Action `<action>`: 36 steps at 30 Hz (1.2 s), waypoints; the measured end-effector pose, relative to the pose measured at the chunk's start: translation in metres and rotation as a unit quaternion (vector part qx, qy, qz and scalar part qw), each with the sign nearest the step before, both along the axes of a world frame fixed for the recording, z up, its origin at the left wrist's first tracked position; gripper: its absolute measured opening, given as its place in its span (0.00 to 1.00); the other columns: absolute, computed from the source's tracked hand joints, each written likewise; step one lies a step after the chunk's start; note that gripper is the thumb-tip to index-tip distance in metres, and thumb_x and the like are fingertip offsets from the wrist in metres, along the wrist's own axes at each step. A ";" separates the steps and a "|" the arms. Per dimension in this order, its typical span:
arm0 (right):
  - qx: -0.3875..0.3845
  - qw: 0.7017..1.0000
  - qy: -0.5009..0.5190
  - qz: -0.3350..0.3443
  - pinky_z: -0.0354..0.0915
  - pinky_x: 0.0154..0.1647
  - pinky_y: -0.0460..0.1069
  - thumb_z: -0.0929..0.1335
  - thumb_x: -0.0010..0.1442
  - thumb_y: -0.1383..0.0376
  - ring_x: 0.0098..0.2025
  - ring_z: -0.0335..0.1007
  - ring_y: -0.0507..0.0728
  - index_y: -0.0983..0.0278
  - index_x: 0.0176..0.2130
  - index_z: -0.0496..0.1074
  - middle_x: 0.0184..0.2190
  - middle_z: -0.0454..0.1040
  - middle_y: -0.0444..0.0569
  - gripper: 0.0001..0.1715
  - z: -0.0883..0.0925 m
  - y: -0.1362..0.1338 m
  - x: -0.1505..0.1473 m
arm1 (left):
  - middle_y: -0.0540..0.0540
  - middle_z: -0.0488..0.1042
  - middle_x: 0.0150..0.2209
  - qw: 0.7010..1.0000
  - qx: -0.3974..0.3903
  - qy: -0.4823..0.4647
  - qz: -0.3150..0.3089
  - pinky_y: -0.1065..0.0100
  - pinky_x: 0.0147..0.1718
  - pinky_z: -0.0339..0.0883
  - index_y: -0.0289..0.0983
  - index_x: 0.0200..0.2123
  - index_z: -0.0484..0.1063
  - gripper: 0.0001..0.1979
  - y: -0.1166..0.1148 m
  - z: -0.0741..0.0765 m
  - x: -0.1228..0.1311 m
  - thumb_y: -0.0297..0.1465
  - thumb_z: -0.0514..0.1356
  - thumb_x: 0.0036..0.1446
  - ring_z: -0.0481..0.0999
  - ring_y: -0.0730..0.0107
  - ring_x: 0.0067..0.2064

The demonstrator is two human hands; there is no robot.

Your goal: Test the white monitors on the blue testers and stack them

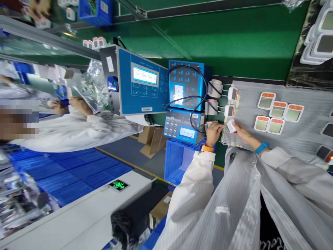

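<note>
Right grip (241, 131) on case (231, 126), orange-labelled units (233, 93) beside

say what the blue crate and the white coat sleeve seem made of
The blue crate looks like moulded plastic: an even colour, a smooth, slightly glossy surface and a formed rim. The white coat sleeve looks like a thin synthetic fabric, matte with soft folds, though the exact fibre can't be told from this view.
</note>
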State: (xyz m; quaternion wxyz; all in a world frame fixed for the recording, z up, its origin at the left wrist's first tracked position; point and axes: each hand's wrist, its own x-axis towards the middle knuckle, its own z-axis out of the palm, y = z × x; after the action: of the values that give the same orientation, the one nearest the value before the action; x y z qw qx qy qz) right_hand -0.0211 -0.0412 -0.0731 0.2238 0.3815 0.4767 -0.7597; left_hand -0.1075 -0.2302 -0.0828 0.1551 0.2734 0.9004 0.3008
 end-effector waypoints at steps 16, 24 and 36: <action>-0.077 0.995 -0.023 -0.066 0.69 0.68 0.65 0.72 0.60 0.42 0.58 0.77 0.63 0.56 0.44 0.82 0.51 0.83 0.51 0.24 -0.008 -0.027 -0.010 | 0.48 0.83 0.35 0.999 0.007 -0.044 0.018 0.60 0.47 0.75 0.42 0.33 0.83 0.07 0.002 0.011 -0.018 0.28 0.68 0.65 0.81 0.61 0.43; -0.053 0.998 0.012 -0.024 0.69 0.65 0.68 0.71 0.63 0.43 0.61 0.74 0.66 0.56 0.48 0.82 0.51 0.82 0.52 0.25 -0.005 -0.025 -0.008 | 0.48 0.82 0.33 0.999 -0.019 -0.033 -0.007 0.59 0.46 0.77 0.43 0.33 0.83 0.08 0.000 0.010 -0.020 0.30 0.67 0.67 0.80 0.62 0.43; -0.062 0.996 -0.044 -0.050 0.69 0.65 0.64 0.72 0.65 0.49 0.54 0.77 0.61 0.57 0.45 0.81 0.47 0.83 0.48 0.17 -0.001 -0.024 -0.015 | 0.45 0.82 0.38 0.998 -0.041 -0.008 -0.036 0.56 0.48 0.73 0.41 0.33 0.81 0.09 0.005 0.020 -0.033 0.36 0.69 0.67 0.80 0.57 0.46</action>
State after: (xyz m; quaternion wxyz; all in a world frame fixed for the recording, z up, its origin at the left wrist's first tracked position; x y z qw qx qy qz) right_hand -0.0366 -0.0649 -0.0745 0.2296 0.4231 0.3992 -0.7803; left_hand -0.1401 -0.2253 -0.0626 0.1843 0.2969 0.9000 0.2605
